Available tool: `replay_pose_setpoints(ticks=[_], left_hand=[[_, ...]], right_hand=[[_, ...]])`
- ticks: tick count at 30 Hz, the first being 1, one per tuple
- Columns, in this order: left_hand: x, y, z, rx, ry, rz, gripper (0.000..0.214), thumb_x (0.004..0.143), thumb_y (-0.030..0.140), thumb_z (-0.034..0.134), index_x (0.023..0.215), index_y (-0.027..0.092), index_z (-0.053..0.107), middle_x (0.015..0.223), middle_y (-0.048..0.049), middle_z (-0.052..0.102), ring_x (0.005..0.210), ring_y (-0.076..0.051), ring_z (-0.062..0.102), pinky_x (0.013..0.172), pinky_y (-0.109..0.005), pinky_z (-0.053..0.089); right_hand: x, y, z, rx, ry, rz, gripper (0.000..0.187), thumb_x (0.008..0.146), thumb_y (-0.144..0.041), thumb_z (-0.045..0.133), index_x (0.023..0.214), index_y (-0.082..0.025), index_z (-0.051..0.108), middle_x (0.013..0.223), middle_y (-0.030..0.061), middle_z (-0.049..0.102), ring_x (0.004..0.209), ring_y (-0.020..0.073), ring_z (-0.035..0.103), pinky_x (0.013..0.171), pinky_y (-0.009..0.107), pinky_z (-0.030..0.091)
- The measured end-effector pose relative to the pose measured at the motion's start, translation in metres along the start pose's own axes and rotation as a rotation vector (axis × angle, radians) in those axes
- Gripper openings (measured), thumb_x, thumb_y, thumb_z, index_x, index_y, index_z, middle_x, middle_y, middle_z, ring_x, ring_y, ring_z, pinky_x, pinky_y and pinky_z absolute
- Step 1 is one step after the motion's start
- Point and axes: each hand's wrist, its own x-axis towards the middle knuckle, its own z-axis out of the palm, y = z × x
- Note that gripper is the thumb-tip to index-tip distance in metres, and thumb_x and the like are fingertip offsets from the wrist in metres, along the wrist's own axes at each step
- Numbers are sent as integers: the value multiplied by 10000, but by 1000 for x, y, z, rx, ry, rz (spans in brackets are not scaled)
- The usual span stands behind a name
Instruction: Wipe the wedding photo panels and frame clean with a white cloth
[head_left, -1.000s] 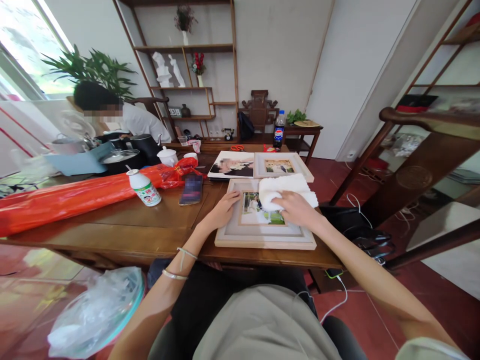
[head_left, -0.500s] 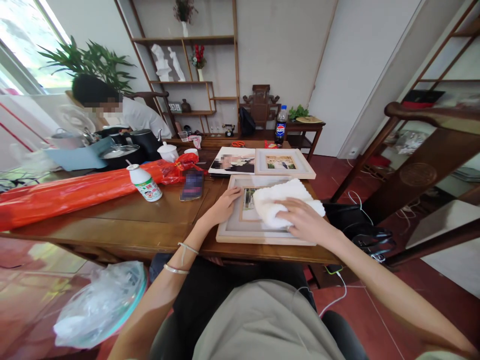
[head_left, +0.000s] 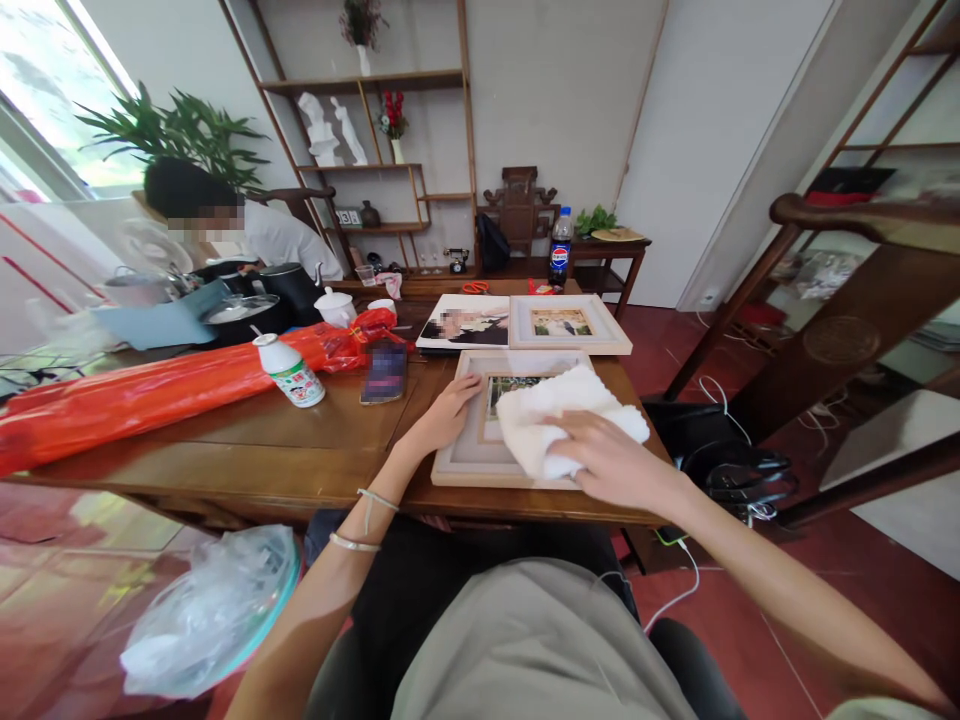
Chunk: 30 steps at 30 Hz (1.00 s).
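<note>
A light wooden picture frame (head_left: 454, 470) lies flat at the table's front edge, a small photo in its middle. My left hand (head_left: 448, 410) grips its left side, fingers over the rim. In my right hand (head_left: 600, 455) is a white cloth (head_left: 536, 415), bunched under the fingers and pressed on the frame's right part. The cloth hides the photo's right side and much of the glass. Just behind lie a second framed photo (head_left: 561, 323) and a large print of people (head_left: 465, 322), side by side.
Left on the table are a phone (head_left: 383, 373), a white drink bottle (head_left: 289, 370) and a long red plastic-wrapped bundle (head_left: 150, 395). A cola bottle (head_left: 560, 248) stands at the back. Another person (head_left: 277, 235) bends over at the far left. A wooden chair (head_left: 840, 330) is at right.
My right hand has drawn the cloth slightly toward me and left, over the frame's near edge. More of the photo's top shows. My left hand stays at the frame's left side.
</note>
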Motion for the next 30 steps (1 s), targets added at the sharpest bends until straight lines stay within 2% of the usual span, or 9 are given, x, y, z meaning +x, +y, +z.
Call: replay_pose_setpoints(ticks=[3,5,8,13,16,21,24,27,30], left_hand=[[0,1,0,14,-8,-7,533,767,22,307,1265,91,486,1368,-120,439,1319,-208,322,1109,-413,258],[0,1,-1,16,-11,-12,524,774,26,304,1264,70,483,1365,-134,439,1319,-212,322,1110,-410,256],[0,1,-2,4,-15,3,512,785,35,305,1264,66,484,1364,-140,439,1321,-216,317,1109,-414,254],[-1,-2,-1,-13,-4,27,489,811,58,305,1261,94,492,1359,-137,444,1317,-217,326,1104,-419,261],[-1,-3,0,-18,-2,24,497,809,55,308,1268,117,487,1363,-123,443,1322,-212,318,1104,-426,259],[0,-4,2,-23,17,8,510,798,52,319,1281,109,471,1378,-121,426,1318,-211,324,1105,-427,259],[-1,-4,2,-20,21,4,521,785,42,319,1277,108,477,1373,-119,433,1309,-211,340,1106,-424,259],[-1,-4,1,-22,19,21,521,788,42,315,1277,119,478,1373,-110,435,1311,-205,337,1103,-421,263],[-1,-3,0,-17,9,24,516,790,39,305,1275,90,476,1371,-132,431,1317,-210,326,1103,-427,261]], right_hand=[[-12,-22,-2,35,12,-91,357,647,-38,495,943,-167,649,1303,121,496,1210,253,422,1002,421,317],[-11,-19,1,26,18,-103,357,655,-49,511,964,-168,644,1295,123,502,1213,250,420,1015,430,299],[2,8,7,-26,22,-36,383,648,-41,519,978,-194,638,1274,104,522,1198,238,437,1018,437,288],[35,66,13,-221,35,152,465,666,-62,508,1102,-195,599,1337,124,460,1267,263,352,1030,480,223],[48,72,12,-280,10,217,461,682,-71,482,1120,-163,596,1254,156,523,1198,279,427,964,447,305],[40,18,0,-197,-85,138,455,653,-68,476,1061,-192,634,1192,126,562,953,250,563,781,350,396],[21,-26,-15,-92,-142,56,433,656,-90,477,1031,-226,644,985,83,637,834,227,577,710,327,394],[5,-53,-25,-26,-123,-20,397,656,-103,477,992,-224,652,1085,84,613,871,227,568,732,341,396],[1,-54,-22,-25,-86,-56,390,652,-87,469,967,-221,654,1191,86,571,978,238,545,778,354,393]])
